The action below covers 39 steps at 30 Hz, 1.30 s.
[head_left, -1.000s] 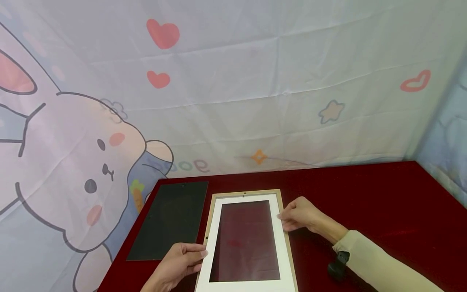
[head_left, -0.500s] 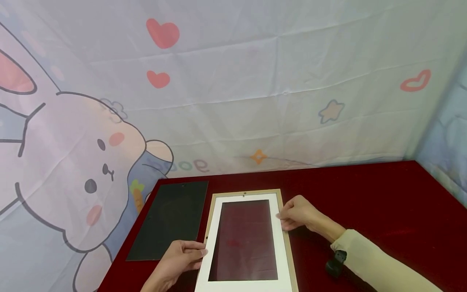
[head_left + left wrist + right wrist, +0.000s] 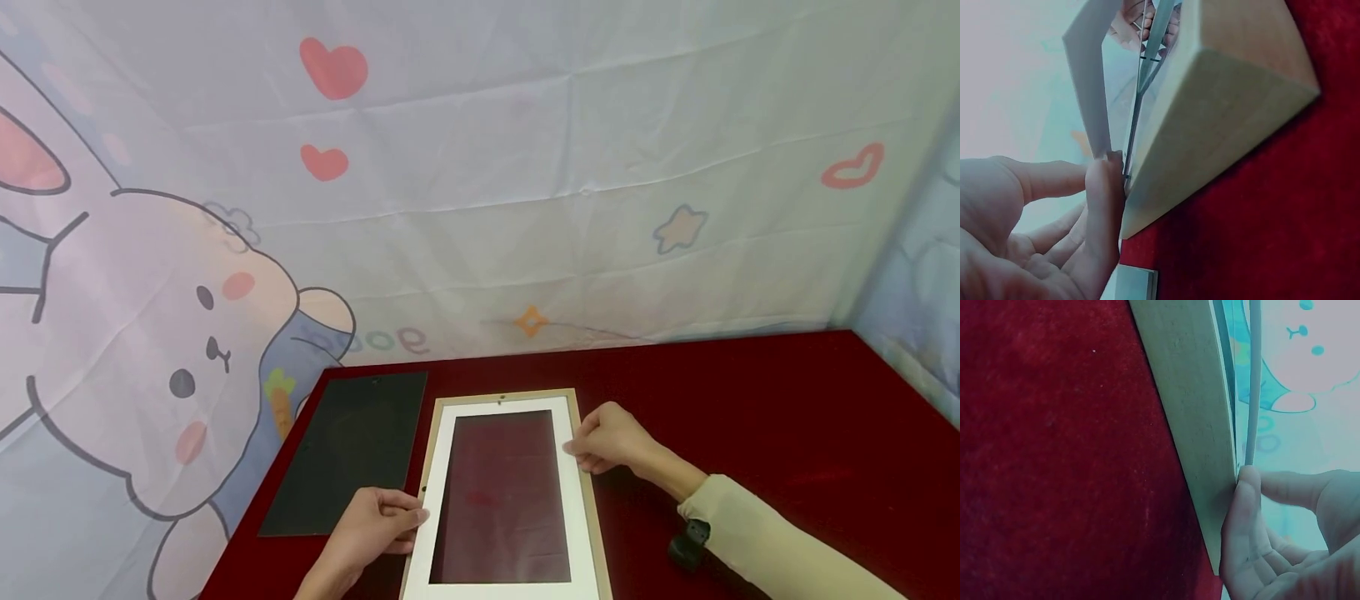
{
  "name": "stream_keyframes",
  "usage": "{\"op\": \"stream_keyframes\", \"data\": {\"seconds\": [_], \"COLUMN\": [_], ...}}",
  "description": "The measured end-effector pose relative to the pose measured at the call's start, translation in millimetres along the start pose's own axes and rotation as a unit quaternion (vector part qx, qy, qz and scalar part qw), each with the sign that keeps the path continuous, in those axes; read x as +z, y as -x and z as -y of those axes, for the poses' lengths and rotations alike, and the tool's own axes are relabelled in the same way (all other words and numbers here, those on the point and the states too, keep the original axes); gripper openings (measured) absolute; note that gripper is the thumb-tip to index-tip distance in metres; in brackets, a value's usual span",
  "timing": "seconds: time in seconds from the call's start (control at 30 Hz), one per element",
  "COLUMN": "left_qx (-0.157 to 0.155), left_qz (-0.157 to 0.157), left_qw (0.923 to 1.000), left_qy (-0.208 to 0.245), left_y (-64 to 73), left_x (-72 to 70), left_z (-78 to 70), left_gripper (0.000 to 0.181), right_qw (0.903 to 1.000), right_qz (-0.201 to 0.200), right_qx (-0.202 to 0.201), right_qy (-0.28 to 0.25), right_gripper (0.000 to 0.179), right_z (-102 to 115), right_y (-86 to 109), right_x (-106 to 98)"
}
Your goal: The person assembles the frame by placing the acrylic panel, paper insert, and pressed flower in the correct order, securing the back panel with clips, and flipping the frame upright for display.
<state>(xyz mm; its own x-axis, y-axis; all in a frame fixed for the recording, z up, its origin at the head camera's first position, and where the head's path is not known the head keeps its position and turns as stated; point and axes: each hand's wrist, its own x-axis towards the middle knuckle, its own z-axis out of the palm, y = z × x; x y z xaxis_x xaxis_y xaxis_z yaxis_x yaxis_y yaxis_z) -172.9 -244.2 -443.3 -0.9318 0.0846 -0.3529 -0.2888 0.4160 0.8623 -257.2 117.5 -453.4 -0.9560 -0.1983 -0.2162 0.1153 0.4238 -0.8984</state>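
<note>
A light wooden picture frame [image 3: 595,517] lies on the red cloth, its near end cut off in the head view. Over it is a white mat [image 3: 502,591] with a rectangular window, through which dark red shows. My left hand [image 3: 375,525] pinches the mat's left edge between thumb and fingers; my right hand [image 3: 611,437] pinches its right edge farther up. In the left wrist view the mat [image 3: 1088,75] stands apart from the frame [image 3: 1197,119] at a slant. A narrow gap also parts mat [image 3: 1254,381] and frame [image 3: 1185,394] in the right wrist view.
A dark backing board [image 3: 345,458] lies flat on the red-covered table [image 3: 750,400], left of the frame. Behind the table hangs a printed curtain [image 3: 480,167] with a rabbit and hearts. A black device [image 3: 688,542] is strapped at the right wrist.
The mat has shifted very slightly within the frame's outline. Both hands keep their pinch on its edges, moving only a little; the frame and dark board stay in place.
</note>
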Motion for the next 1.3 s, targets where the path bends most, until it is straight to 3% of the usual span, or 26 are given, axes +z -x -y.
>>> {"op": "stream_keyframes", "data": {"seconds": [0.13, 0.27, 0.43, 0.53, 0.77, 0.93, 1.13, 1.3], "left_qx": [0.016, 0.055, 0.101, 0.107, 0.114, 0.109, 0.120, 0.127], "left_qz": [-0.013, -0.036, -0.089, -0.111, -0.116, -0.112, -0.105, -0.101], "left_qw": [0.9995, 0.9951, 0.9747, 0.9653, 0.9610, 0.9620, 0.9622, 0.9615], "left_qy": [-0.026, -0.074, -0.178, -0.211, -0.223, -0.224, -0.221, -0.222], "left_y": [0.0, -1.1, -3.4, -4.6, -6.3, -3.0, -3.8, -5.8], "left_x": [2.7, 7.2, 11.9, 13.0, 14.5, 14.1, 13.4, 12.5], "left_z": [-1.1, -2.7, -4.0, -3.9, -5.2, -5.2, -3.4, -2.6], "left_gripper": [0.033, 0.028, 0.017, 0.015, 0.012, 0.014, 0.014, 0.015], "right_qw": [0.9991, 0.9961, 0.9883, 0.9825, 0.9685, 0.9583, 0.9555, 0.9523], "right_qz": [-0.016, -0.033, -0.051, -0.059, -0.065, -0.024, 0.036, 0.035], "right_qx": [-0.006, -0.017, -0.034, -0.052, -0.087, -0.111, -0.111, -0.112], "right_qy": [0.038, 0.080, 0.140, 0.169, 0.224, 0.262, 0.271, 0.282], "right_gripper": [0.021, 0.023, 0.027, 0.029, 0.036, 0.043, 0.072, 0.078], "right_z": [3, 5, 7, 8, 9, 11, 14, 14], "right_y": [3.2, 4.3, 5.0, 5.2, 8.6, 14.0, 21.0, 21.6], "right_x": [3, 7, 11, 13, 15, 14, 10, 10]}}
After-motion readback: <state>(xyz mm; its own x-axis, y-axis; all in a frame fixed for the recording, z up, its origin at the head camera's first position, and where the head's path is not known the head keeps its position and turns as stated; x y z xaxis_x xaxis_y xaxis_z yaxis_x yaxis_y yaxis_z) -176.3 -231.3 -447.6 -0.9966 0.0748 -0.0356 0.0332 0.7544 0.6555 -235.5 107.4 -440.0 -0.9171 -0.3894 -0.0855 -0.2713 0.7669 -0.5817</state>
